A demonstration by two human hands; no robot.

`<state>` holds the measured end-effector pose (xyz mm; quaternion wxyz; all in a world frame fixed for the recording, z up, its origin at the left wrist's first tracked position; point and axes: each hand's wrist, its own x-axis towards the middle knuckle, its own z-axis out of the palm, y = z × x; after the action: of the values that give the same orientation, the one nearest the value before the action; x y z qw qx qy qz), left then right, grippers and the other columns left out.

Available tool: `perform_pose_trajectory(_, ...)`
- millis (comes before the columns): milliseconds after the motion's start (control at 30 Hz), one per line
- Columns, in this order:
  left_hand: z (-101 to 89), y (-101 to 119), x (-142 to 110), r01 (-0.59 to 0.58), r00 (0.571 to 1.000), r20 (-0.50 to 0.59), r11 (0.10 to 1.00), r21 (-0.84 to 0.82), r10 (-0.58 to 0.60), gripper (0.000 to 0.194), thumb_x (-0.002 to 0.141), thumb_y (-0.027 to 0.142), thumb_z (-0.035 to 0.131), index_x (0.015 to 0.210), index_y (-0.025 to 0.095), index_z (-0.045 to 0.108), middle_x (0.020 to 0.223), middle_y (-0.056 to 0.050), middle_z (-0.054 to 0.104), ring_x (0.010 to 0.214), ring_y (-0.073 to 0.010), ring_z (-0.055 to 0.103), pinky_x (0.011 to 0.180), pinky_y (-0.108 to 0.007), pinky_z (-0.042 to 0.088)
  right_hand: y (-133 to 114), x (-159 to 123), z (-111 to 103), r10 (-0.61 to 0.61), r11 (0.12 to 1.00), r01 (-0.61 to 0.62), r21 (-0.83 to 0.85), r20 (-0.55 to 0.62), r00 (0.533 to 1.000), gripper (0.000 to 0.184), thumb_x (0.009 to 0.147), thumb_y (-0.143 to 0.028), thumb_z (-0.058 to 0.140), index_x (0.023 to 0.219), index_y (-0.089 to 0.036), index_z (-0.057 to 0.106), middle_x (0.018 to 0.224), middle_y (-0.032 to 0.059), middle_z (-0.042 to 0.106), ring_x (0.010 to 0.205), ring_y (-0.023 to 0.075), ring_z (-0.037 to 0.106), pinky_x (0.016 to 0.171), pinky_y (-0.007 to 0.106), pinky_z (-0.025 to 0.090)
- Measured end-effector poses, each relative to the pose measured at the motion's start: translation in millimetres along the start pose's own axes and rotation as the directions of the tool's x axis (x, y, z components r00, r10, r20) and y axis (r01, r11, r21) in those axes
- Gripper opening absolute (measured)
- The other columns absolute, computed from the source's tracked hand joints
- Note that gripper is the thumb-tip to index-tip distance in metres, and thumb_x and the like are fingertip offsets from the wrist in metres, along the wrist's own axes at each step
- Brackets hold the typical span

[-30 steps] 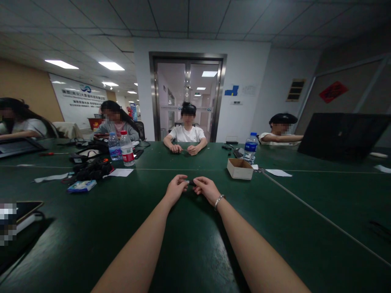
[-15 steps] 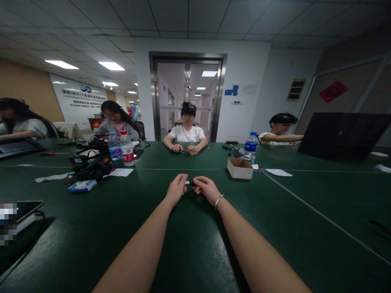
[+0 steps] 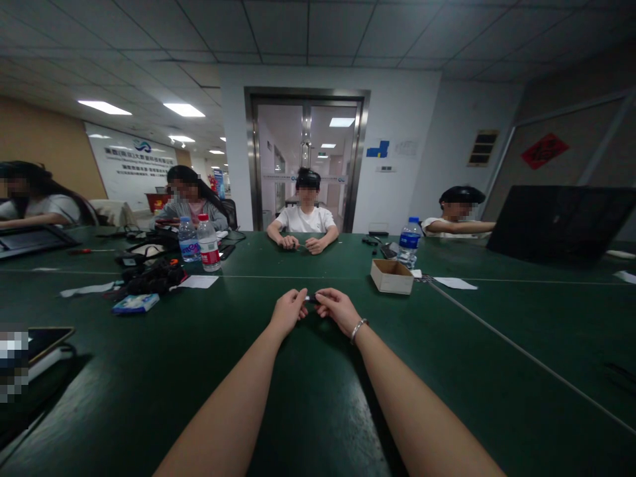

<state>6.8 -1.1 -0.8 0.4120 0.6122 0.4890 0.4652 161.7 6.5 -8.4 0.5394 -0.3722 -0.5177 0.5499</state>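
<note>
A small black object with a shiny silver end point(image 3: 311, 299) is held between my two hands, low over the green table point(image 3: 318, 371). It is too small for me to tell its exact kind. My left hand point(image 3: 289, 313) pinches the silver end between thumb and fingers. On the other side, my right hand point(image 3: 336, 310), with a silver bracelet at the wrist, grips the black end between thumb and forefinger. The fingertips cover part of the object.
An open cardboard box point(image 3: 391, 277) stands ahead to the right, beside a blue-labelled water bottle point(image 3: 409, 244). Two bottles, black gear point(image 3: 154, 277) and a blue packet point(image 3: 136, 304) are at the left. Several people sit around the table; a black monitor point(image 3: 559, 225) stands far right.
My left thumb and fingers have shifted and closed in on the silver end, which shows less now. My right hand keeps its grip almost unmoved. The whole view has tilted slightly.
</note>
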Motion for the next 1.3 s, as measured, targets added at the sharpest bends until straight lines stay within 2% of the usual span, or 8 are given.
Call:
perform_pose_trajectory(167,1.3,2.6,-3.6,-0.055,0.993,-0.104,0.997,-0.048,0.050,0.035,0.078,0.049,0.048,0.090,0.017,0.054,0.079,-0.006,0.060,0.062,-0.0134,0.057,0.050,-0.022,0.044,0.7,0.7,-0.7,0.004,1.000,-0.004,0.000,-0.008,1.000,0.034,0.064,-0.031,0.074,0.086,-0.011,0.058,0.059,0.0031,0.062,0.046,0.0087,0.056,0.042,0.015,0.045)
perform_pose_trajectory(267,-0.9,2.4,-2.9,-0.114,0.992,-0.071,0.982,-0.149,0.104,0.034,0.073,0.036,0.057,0.102,0.019,0.053,0.092,-0.006,0.059,0.075,-0.0143,0.058,0.057,-0.021,0.045,-0.1,0.3,-0.2,0.005,1.000,-0.004,0.006,-0.018,1.000,0.033,0.065,-0.031,0.073,0.086,-0.011,0.058,0.059,0.0031,0.062,0.046,0.0087,0.056,0.042,0.015,0.045)
perform_pose_trajectory(433,-4.4,3.0,-2.3,-0.129,0.992,-0.004,0.981,-0.148,0.130,0.031,0.068,0.029,0.061,0.097,0.017,0.056,0.076,-0.002,0.057,0.066,-0.0119,0.056,0.058,-0.021,0.044,-2.0,-0.9,1.2,0.018,1.000,-0.018,0.000,-0.016,1.000,0.032,0.064,-0.029,0.075,0.085,-0.011,0.058,0.059,0.0028,0.061,0.046,0.0088,0.056,0.042,0.015,0.046)
perform_pose_trajectory(667,-0.3,-3.3,2.1,-0.093,0.995,-0.029,0.990,-0.103,0.091,0.037,0.079,0.048,0.044,0.089,0.016,0.058,0.055,0.000,0.052,0.047,-0.0100,0.050,0.046,-0.019,0.038,-0.4,-0.5,0.7,-0.002,1.000,0.002,-0.025,-0.013,1.000,0.033,0.063,-0.027,0.075,0.086,-0.011,0.059,0.061,0.0026,0.062,0.047,0.0088,0.057,0.043,0.016,0.046)
perform_pose_trajectory(767,0.7,-3.7,2.4,-0.030,0.998,-0.052,0.990,-0.141,0.023,0.042,0.083,0.051,0.034,0.093,0.016,0.056,0.060,-0.002,0.055,0.049,-0.0108,0.052,0.045,-0.020,0.039,-0.5,-0.5,0.4,0.012,1.000,-0.012,-0.005,-0.021,1.000,0.031,0.064,-0.027,0.075,0.085,-0.012,0.058,0.060,0.0023,0.061,0.047,0.0088,0.057,0.043,0.015,0.047)
perform_pose_trajectory(933,-2.5,0.3,-1.7,-0.065,0.997,-0.046,0.988,-0.142,0.059,0.028,0.076,0.034,0.052,0.099,0.020,0.055,0.087,-0.005,0.058,0.065,-0.0125,0.058,0.052,-0.020,0.044,-1.1,-0.4,0.6,0.019,1.000,-0.019,0.000,-0.031,0.999,0.032,0.063,-0.027,0.075,0.086,-0.011,0.058,0.060,0.0022,0.061,0.047,0.0089,0.057,0.042,0.015,0.046)
perform_pose_trajectory(1100,-5.0,6.2,-5.3,-0.110,0.994,0.011,0.984,-0.141,0.113,0.027,0.068,0.023,0.058,0.093,0.017,0.059,0.086,-0.005,0.059,0.071,-0.0131,0.057,0.058,-0.020,0.044,-2.8,-1.9,1.1,0.016,1.000,-0.016,0.011,-0.022,1.000,0.032,0.063,-0.028,0.075,0.085,-0.011,0.059,0.059,0.0020,0.061,0.047,0.0086,0.056,0.042,0.015,0.045)
perform_pose_trajectory(1300,-4.2,-0.3,-0.2,-0.117,0.993,-0.008,0.986,-0.120,0.117,0.026,0.071,0.035,0.056,0.086,0.014,0.062,0.072,-0.003,0.059,0.064,-0.0115,0.054,0.055,-0.020,0.042,-3.2,-2.6,1.5,0.006,1.000,-0.007,-0.018,-0.022,1.000,0.032,0.061,-0.028,0.076,0.084,-0.012,0.059,0.058,0.0014,0.060,0.047,0.0094,0.056,0.042,0.017,0.046)
